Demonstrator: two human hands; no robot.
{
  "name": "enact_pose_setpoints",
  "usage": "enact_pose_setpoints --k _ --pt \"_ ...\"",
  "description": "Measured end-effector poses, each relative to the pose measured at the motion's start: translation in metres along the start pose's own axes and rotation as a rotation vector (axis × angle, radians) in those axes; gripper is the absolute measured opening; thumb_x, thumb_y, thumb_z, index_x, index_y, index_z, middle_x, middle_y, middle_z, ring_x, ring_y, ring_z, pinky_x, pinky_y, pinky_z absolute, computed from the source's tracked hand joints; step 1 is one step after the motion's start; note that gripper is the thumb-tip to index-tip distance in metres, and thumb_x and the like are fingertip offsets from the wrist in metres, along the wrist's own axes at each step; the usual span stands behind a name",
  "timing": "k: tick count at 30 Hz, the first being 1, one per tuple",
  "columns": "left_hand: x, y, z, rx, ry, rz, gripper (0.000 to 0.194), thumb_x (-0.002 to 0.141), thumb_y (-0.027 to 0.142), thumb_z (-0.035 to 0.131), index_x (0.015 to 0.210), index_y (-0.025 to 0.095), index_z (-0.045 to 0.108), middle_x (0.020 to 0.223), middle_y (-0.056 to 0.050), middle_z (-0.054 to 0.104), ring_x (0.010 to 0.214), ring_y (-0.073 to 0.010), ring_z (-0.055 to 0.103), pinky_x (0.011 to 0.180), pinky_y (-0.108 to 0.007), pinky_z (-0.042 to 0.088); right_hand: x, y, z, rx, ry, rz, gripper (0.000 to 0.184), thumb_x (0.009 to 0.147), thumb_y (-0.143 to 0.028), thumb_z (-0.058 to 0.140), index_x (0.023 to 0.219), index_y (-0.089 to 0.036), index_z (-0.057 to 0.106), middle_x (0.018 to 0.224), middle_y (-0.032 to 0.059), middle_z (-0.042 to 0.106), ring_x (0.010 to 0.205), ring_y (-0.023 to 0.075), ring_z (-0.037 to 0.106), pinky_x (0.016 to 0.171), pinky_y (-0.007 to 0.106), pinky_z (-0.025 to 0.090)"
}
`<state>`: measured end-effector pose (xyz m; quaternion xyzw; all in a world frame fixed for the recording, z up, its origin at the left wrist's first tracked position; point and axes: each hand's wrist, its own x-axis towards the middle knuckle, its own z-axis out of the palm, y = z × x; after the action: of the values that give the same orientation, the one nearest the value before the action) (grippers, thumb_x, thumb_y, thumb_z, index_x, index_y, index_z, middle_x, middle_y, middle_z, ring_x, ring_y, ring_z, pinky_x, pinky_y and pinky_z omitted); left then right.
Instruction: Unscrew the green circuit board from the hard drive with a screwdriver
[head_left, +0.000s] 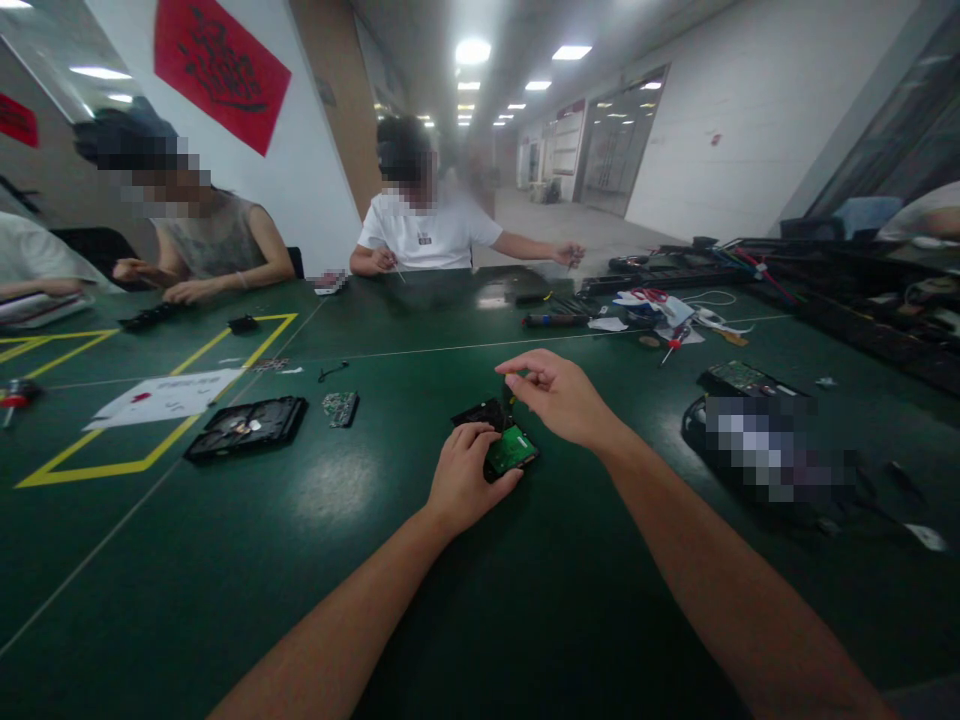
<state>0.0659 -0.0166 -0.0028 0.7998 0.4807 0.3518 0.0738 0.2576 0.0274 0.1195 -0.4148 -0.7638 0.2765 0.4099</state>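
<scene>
Dark green and faintly shiny, the surface (225, 570) stretches out in front of us, our bare forearms reaching across it. Nearest, our left hand (466, 480) lies half spread on a small dark unit with a green circuit board (516, 446); its fingers curve over the left side, its thumb extends along the near edge, and the unit sits flat between them, just ahead of us near the middle. Our right hand (559, 398) hovers over the far side of that unit, its fingers bent, thumb and forefinger pinching the top of a slim dark tool (508, 398) that stands upright beside the board; we cannot tell what its tip meets.

Off to the right we see a bulky black object (694, 425), partly blurred out, with another circuit board (750, 378) just behind it. On our left lie a black casing (247, 428), a small loose board (342, 408) and a white sheet (161, 395) across yellow tape. Farther on, we find a red-handled screwdriver (673, 346) near tangled cables. Across from us, a person in a white T-shirt (424, 235) sits with one arm extended sideways.
</scene>
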Motion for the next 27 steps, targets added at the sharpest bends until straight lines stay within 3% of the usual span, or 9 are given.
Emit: enact_pose_setpoints --k 5,11,15,22,27 --pt "0.0002 0.0006 -0.0015 -0.002 -0.008 0.002 0.05 0.08 0.045 0.082 0.122 0.025 0.065 0.128 -0.01 0.064 0.124 -0.0332 0.059 0.107 -0.054 0.051 0.0006 0.0024 -0.0001 0.017 0.013 0.066 0.028 0.096 -0.048 0.064 0.104 -0.025 0.078 0.103 0.007 0.073 0.076 0.0184 0.066 0.063 0.032 0.054" --pt "-0.0003 -0.0016 0.0002 -0.003 -0.004 0.0 0.052 0.079 0.045 0.082 0.124 0.025 0.064 0.129 -0.01 0.063 0.125 -0.033 0.059 0.108 -0.053 0.051 0.0009 -0.0017 -0.0004 0.078 -0.01 0.068 0.023 0.097 -0.038 0.064 0.112 -0.024 0.072 0.103 0.0051 0.075 0.066 0.0152 0.065 0.06 0.031 0.051" --pt "-0.0001 -0.0012 0.0 -0.003 -0.004 -0.002 0.053 0.08 0.045 0.082 0.125 0.024 0.063 0.128 -0.011 0.064 0.124 -0.033 0.059 0.107 -0.053 0.051 -0.0003 -0.0039 0.0016 0.095 -0.074 0.06 0.022 0.099 -0.035 0.059 0.114 -0.024 0.069 0.091 0.0036 0.073 0.069 0.0165 0.067 0.063 0.031 0.052" --pt "-0.0001 -0.0011 0.0 0.001 -0.007 -0.008 0.053 0.08 0.046 0.082 0.124 0.024 0.063 0.127 -0.011 0.064 0.124 -0.0333 0.059 0.107 -0.054 0.051 -0.0006 0.0035 0.0032 -0.006 0.028 0.096 0.033 0.087 -0.051 0.075 0.097 -0.022 0.062 0.09 0.0042 0.07 0.071 0.0177 0.064 0.061 0.031 0.05" --pt "-0.0002 -0.0025 0.0014 -0.001 -0.005 -0.004 0.055 0.079 0.046 0.082 0.126 0.022 0.063 0.128 -0.011 0.064 0.124 -0.033 0.059 0.108 -0.053 0.051 -0.0014 -0.0008 0.004 0.089 -0.061 0.076 0.021 0.096 -0.038 0.063 0.111 -0.023 0.064 0.097 0.0037 0.071 0.067 0.0148 0.065 0.061 0.03 0.053"
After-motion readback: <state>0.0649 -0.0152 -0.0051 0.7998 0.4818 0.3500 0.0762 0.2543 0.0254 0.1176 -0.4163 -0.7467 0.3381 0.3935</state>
